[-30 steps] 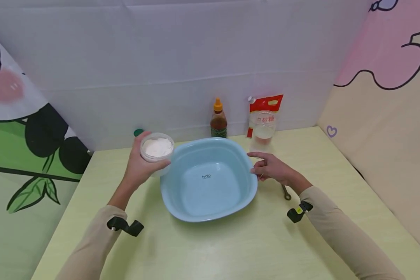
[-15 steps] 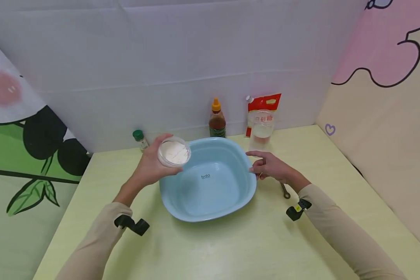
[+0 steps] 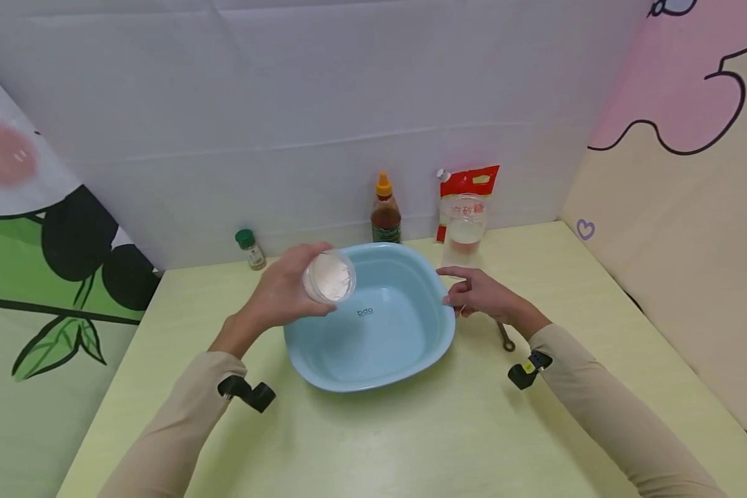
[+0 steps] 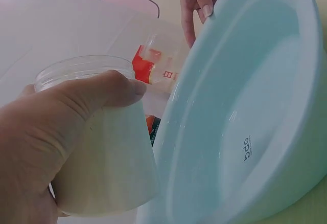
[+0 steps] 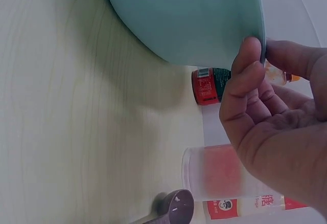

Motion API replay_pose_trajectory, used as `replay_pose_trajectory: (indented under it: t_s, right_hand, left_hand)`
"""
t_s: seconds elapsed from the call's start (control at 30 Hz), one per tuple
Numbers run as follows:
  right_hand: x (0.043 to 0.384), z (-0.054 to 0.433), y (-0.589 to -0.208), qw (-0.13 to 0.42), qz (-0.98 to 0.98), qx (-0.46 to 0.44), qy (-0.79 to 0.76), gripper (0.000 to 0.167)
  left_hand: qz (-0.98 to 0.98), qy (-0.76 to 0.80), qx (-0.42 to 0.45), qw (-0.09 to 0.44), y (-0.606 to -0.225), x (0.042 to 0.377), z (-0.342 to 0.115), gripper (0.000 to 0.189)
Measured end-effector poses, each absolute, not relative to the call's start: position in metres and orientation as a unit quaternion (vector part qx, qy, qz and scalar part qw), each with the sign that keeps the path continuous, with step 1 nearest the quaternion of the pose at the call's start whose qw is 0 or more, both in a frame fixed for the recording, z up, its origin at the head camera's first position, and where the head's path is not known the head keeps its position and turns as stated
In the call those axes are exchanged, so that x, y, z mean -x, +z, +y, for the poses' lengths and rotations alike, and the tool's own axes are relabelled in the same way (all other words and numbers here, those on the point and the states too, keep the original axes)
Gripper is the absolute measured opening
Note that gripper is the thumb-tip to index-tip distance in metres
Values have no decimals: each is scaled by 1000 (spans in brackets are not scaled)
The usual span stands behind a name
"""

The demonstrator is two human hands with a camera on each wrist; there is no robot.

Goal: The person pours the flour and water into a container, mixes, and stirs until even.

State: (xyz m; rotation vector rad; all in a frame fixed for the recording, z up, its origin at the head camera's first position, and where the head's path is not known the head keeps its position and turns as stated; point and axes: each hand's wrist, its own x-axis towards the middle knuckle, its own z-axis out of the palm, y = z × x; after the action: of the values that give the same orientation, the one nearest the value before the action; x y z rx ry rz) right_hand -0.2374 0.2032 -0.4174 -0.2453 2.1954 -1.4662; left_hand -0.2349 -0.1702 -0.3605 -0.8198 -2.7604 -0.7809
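My left hand (image 3: 283, 287) grips a clear plastic jar (image 4: 110, 157) of white powder (image 3: 333, 275), its fingers and thumb wrapped round the side. In the head view the jar is held above the left part of a light blue basin (image 3: 373, 360), its mouth tilted to the right. The powder is still inside the jar. My right hand (image 3: 482, 294) pinches the basin's right rim, the thumb on one side and the fingertips on the other, as the right wrist view shows. The basin stands on the table, with small dark lettering on its inner bottom.
Behind the basin stand a brown sauce bottle (image 3: 386, 216) with an orange cap and a small green-capped bottle (image 3: 250, 250). A clear container (image 3: 465, 232) stands before a red-topped sugar pouch (image 3: 473, 181) at the back right. A dark spoon (image 5: 179, 207) lies right of the basin.
My left hand has carried the jar rightward from the basin's left edge to over its inside, tilting it further. The green-capped bottle has come into full view. My right hand stays at the rim.
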Motion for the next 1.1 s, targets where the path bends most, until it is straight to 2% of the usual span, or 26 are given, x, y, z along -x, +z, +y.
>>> replay_pose_trajectory:
  t_s: [0.23,0.57,1.1]
  right_hand:
    - [238,204,-419,242,804,92,-536,67]
    - [237,203,-418,238,808,97,-530,66]
    - [240,205,-419,242,803,99,-536,67]
  left_hand:
    - [-923,-221,303,87,-358,241,-163,91]
    - [-935,-149,315,67,-353,246,-151,89]
    - [-927,-35,358,110,-357,250,-144,90]
